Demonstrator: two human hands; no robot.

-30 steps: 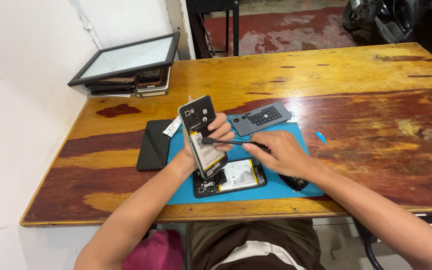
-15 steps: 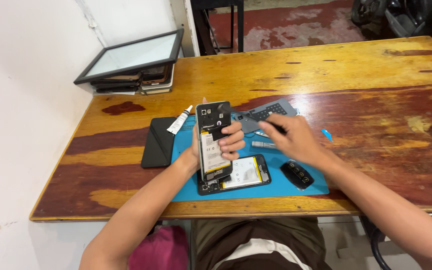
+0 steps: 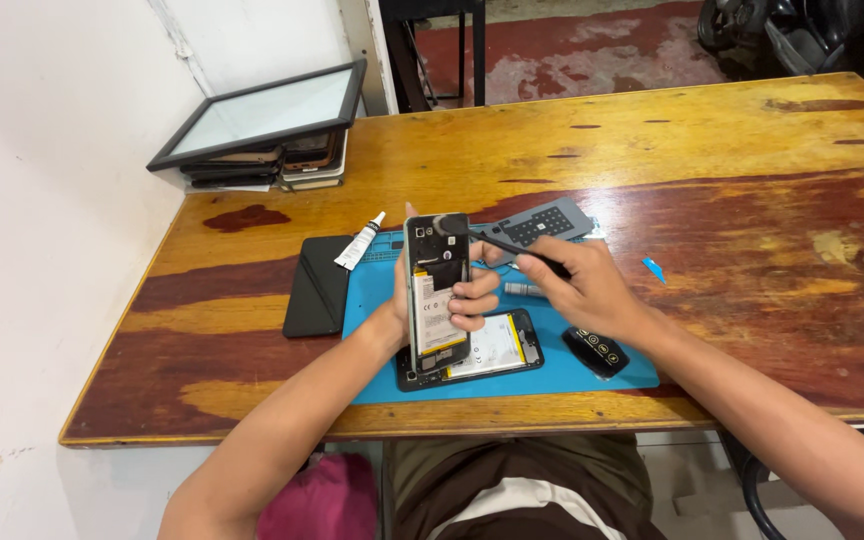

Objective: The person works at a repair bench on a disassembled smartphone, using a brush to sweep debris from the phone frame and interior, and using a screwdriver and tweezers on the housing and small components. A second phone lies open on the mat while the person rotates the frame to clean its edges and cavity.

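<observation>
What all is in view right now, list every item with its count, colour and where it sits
opened phone: one, black, back off, held upright over the mat
brush: one, black, tip at the held phone's top
second opened phone: one, black, flat on the mat's near edge
mat: one, blue, on the table
table: one, wooden, reddish stains
back cover: one, black, left of the mat
glue tube: one, white, by the mat's far left corner
grey panel: one, mat's far edge
small black device: one, mat's right
framed screen stack: far left corner
left hand: grip on the opened phone
right hand: grip on the brush
</observation>
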